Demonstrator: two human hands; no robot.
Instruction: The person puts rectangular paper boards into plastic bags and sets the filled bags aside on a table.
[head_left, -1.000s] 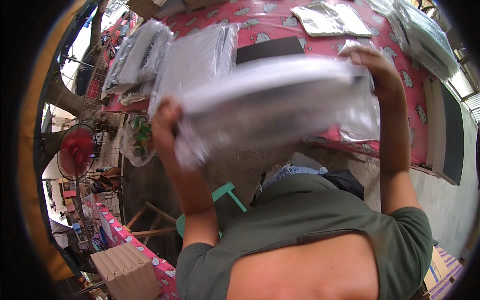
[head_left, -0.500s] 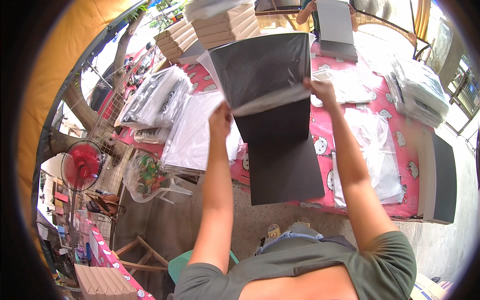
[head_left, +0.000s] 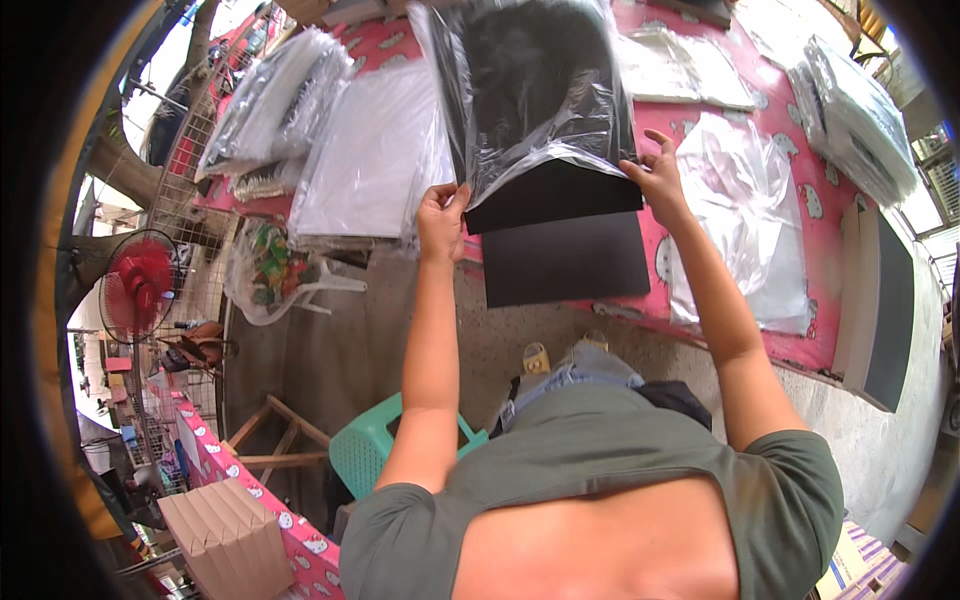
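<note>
A clear plastic bag covers most of a black flat panel in front of me, its mouth facing my body. My left hand pinches the bag at the left corner of its mouth. At the right corner, my right hand grips the bag's edge with the thumb, while some fingers lift away. Beneath the panel lies another black sheet, its near part sticking out toward me over the table's front edge.
White sheets and bagged stacks lie left on the pink table. To the right are loose clear bags, another bagged stack and a dark-topped pile. A green plastic stool and red fan stand left.
The bag has come down further over the black panel, and the panel now lies lower, nearer the table. My view has tilted downward, and the co-worker at the far side is out of sight.
</note>
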